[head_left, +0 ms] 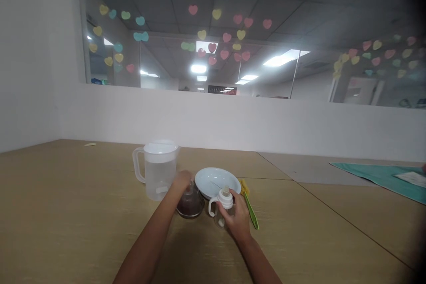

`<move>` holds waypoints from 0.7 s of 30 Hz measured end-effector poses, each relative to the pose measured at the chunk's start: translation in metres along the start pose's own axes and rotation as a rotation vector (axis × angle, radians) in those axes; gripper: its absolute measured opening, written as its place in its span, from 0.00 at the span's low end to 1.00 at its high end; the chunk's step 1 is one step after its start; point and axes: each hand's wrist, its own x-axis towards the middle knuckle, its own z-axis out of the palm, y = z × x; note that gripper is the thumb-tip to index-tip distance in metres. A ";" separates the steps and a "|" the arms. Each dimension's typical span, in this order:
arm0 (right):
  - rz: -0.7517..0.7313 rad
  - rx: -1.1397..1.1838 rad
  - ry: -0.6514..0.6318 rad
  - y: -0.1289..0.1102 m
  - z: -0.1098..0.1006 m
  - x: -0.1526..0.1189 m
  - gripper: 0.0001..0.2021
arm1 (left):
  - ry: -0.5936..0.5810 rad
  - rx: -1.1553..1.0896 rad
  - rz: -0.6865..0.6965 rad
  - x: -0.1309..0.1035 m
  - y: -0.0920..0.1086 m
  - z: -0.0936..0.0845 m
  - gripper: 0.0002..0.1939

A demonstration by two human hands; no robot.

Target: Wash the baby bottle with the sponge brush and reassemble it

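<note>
In the middle of the table, my right hand is wrapped round a small clear baby bottle with a white collar, a side handle and a pale teat on top. The bottle looks upright, and something white shows low inside it. My left hand is smeared by motion at the top of a clear, cone-shaped vessel with a dark lower part. Its fingers are mostly hidden, so I cannot tell whether they grip the vessel. Behind both hands sits a shallow white bowl with a thin line visible inside.
Left of the bowl stands a translucent plastic pitcher with liquid and a white piece inside. A green-handled brush with a yellow head lies to the right. A teal cloth covers part of the far right. A white wall borders the table.
</note>
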 end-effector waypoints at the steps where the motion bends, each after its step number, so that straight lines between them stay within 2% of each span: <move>1: 0.006 0.002 -0.002 0.000 0.000 0.000 0.22 | 0.046 0.007 -0.016 -0.004 0.002 -0.008 0.22; 3: 0.026 0.004 -0.001 0.001 0.000 -0.001 0.25 | 0.145 -0.005 0.003 -0.014 0.010 -0.025 0.23; 5: 0.058 0.010 -0.003 0.001 0.001 -0.002 0.30 | 0.208 -0.059 0.115 -0.026 0.024 -0.040 0.25; 6: 0.074 0.021 -0.010 0.001 0.001 -0.003 0.32 | 0.198 -0.111 0.216 -0.031 0.033 -0.044 0.26; 8: 0.103 0.049 -0.029 0.001 0.002 -0.004 0.36 | 0.089 -0.250 0.457 -0.039 0.052 -0.044 0.27; 10: 0.107 0.058 -0.033 0.000 0.003 -0.004 0.38 | 0.013 -0.268 0.574 -0.043 0.068 -0.037 0.27; 12: 0.086 0.031 -0.020 0.000 0.003 -0.003 0.38 | 0.000 -0.223 0.567 -0.043 0.077 -0.028 0.25; 15: 0.045 -0.017 -0.011 -0.001 0.002 -0.002 0.37 | -0.026 -0.218 0.499 -0.037 0.076 -0.019 0.26; 21: 0.046 -0.044 0.018 -0.002 0.004 -0.002 0.33 | -0.109 -0.245 0.449 -0.029 0.069 -0.017 0.30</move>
